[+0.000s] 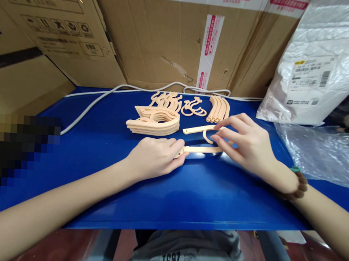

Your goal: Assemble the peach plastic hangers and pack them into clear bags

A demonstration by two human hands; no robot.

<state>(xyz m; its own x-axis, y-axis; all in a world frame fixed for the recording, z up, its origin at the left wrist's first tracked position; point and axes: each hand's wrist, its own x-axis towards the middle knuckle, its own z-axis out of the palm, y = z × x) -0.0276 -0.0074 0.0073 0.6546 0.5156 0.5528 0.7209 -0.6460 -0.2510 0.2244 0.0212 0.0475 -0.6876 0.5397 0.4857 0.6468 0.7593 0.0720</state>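
Note:
My left hand (158,155) is closed, pinching the jointed end of a beige plastic hanger piece (201,150) whose strip-like arm points right. Above the blue table, my right hand (247,141) has its fingers bent around the right end of a second beige hanger arm (196,129). A curved hook (207,137) shows just below that arm, close to the right thumb. The right end of the left hand's piece passes near the right fingers; whether they touch it is hidden.
Behind the hands are a stack of folded hangers (154,126), loose hooks (166,100), a few more hooks (193,107) and several curved arms (218,108). A white cable (89,115) crosses the blue table (146,199). Cardboard boxes (162,39) and a white parcel bag (310,76) stand behind.

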